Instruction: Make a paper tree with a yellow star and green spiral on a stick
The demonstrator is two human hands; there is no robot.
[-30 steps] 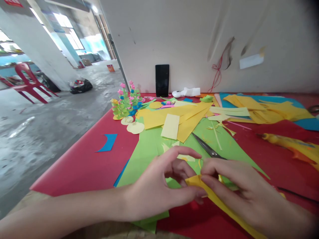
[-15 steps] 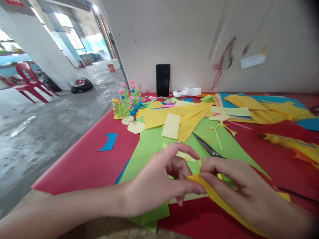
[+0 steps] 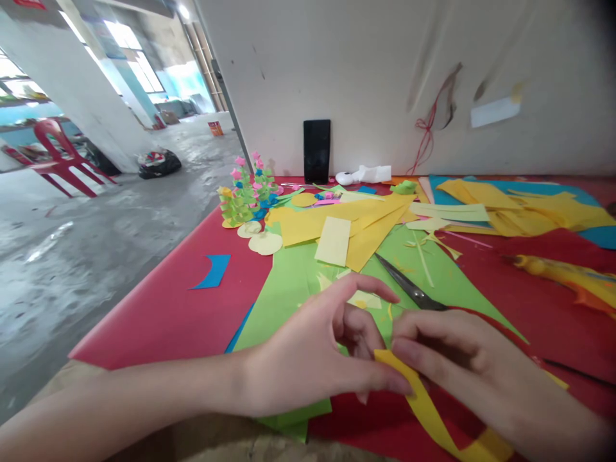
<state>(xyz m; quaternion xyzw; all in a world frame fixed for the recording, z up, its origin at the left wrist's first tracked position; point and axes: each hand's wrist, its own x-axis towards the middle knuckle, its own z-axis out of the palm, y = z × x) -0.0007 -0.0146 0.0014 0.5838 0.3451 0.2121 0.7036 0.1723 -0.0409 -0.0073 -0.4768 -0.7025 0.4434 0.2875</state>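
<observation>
A long yellow paper strip (image 3: 426,407) runs from between my hands down toward the lower right. My right hand (image 3: 462,359) pinches it near its upper end with thumb and fingertips. My left hand (image 3: 332,346) has its thumb against the strip's front and its curled fingers behind, while the index finger arches above, apart from the paper. A thin curled yellow sliver (image 3: 390,313) shows between the two index fingers. Just beyond my right hand lie scissors (image 3: 409,285), with their handles partly hidden, on a green paper sheet (image 3: 289,289).
Yellow sheets (image 3: 312,221) and a pale yellow rectangle (image 3: 333,240) lie behind my hands. Paper-star flowers (image 3: 248,189) stand at the back left. A black phone (image 3: 316,151) leans on the wall. A yellow glue gun (image 3: 563,269) lies right; a blue scrap (image 3: 214,271) lies left.
My left thumb and the strip's upper end have shifted slightly right and down. The strip now bends and shows more of its length below my right hand. The view has moved slightly.
</observation>
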